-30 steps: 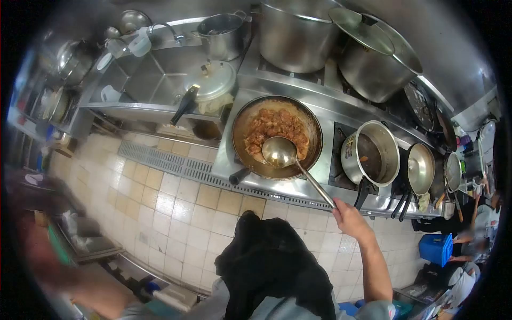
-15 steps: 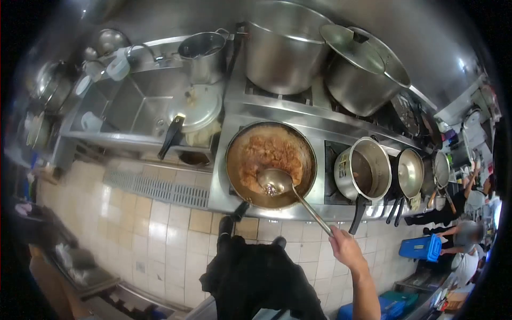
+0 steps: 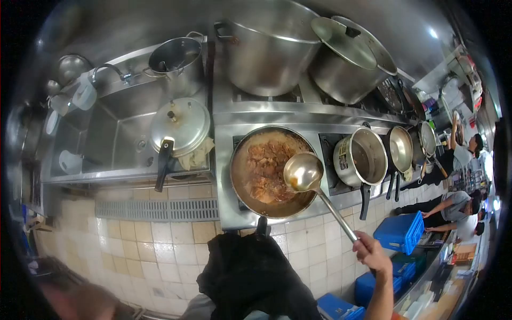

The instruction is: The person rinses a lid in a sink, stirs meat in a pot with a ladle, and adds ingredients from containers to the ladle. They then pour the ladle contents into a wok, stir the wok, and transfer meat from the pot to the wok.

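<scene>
My right hand [image 3: 372, 253] is closed round the handle end of a long metal ladle [image 3: 337, 215]. The ladle's bowl hangs over the right part of a wide pan, with a little brown liquid on its metal. Brown chunks of food [image 3: 266, 165] lie in sauce in the pan [image 3: 242, 200], which stands on the stove front. The pan's black handle points down toward my body. My left hand does not show.
Two big pots [image 3: 266, 58] [image 3: 341, 72] stand behind the pan. Smaller pots [image 3: 344, 160] line the right. A pressure cooker [image 3: 186, 120] stands beside the sink [image 3: 114, 125]. Co-workers [image 3: 448, 205] are near a blue crate [image 3: 394, 232]. A blurred skin-toned shape [image 3: 88, 304] is lower left.
The ladle has come up out of the food and moved right, over the pan's right side. My right hand has moved right and slightly down. The view has shifted.
</scene>
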`<state>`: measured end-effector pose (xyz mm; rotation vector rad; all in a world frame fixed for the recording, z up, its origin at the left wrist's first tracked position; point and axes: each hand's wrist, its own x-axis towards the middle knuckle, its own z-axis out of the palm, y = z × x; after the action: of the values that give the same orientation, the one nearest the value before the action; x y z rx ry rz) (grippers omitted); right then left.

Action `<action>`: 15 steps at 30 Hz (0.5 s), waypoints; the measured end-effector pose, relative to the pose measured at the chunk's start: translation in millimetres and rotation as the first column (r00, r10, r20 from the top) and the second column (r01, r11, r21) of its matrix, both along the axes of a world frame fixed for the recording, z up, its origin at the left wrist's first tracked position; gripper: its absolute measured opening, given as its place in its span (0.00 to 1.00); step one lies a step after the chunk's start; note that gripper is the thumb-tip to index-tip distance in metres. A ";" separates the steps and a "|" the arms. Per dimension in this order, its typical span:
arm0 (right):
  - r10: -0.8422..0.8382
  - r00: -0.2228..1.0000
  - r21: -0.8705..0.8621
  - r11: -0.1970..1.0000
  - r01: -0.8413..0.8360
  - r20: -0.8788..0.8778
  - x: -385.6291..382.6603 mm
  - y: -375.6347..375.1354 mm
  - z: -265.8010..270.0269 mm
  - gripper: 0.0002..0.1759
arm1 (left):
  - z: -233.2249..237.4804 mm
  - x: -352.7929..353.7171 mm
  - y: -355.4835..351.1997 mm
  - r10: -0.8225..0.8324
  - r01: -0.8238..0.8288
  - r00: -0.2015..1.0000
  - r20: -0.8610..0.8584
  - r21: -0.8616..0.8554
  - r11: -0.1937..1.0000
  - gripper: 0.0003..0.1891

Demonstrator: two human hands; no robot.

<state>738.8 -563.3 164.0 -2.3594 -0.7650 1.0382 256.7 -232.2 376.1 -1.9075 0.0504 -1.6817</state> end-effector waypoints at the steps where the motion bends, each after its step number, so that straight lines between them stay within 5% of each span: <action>1: -0.158 0.970 -0.059 0.987 0.149 -0.185 -1.2 5.5 16.8 0.21 | -46.0 -52.0 10.6 -0.077 0.032 0.994 -0.073 -0.485 0.874 0.35; 2: -0.125 0.977 -0.083 0.990 0.112 -0.172 -1.9 11.7 32.2 0.25 | -88.6 -77.3 20.1 -0.180 0.009 0.979 -0.101 -0.849 0.529 0.29; 3: -0.135 0.976 -0.087 0.989 0.122 -0.171 -1.3 13.9 44.3 0.25 | -107.3 -7.8 20.1 -0.291 0.242 0.946 0.145 -0.912 0.331 0.25; 5: 0.206 0.977 -0.075 0.977 -0.201 0.061 4.0 15.7 63.3 0.29 | -165.4 34.3 23.3 -0.106 0.144 0.987 0.123 -0.966 0.217 0.12; 7: 0.256 0.960 -0.051 0.966 -0.252 0.111 2.5 23.4 88.5 0.31 | -204.4 53.6 16.3 -0.150 0.222 0.955 0.256 -0.952 -0.212 0.13; 10: 0.307 0.944 -0.038 0.952 -0.305 0.120 -4.1 27.2 121.5 0.31 | -243.0 81.4 9.0 -0.176 0.055 0.979 0.107 -0.958 -0.280 0.11; 13: 0.469 0.855 -0.155 0.883 -0.444 0.221 -24.0 48.9 170.3 0.28 | -252.3 114.7 1.5 -0.205 0.122 0.961 0.184 -0.951 -0.283 0.14; 15: 0.596 0.751 -0.133 0.800 -0.585 0.286 -31.4 59.3 188.4 0.27 | -250.9 132.2 -2.5 -0.230 0.215 0.916 0.328 -0.887 -0.409 0.17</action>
<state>707.4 -503.9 352.4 -2.3892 -1.7183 0.8988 388.9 -234.7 125.1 -3.2526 -1.8411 -2.1510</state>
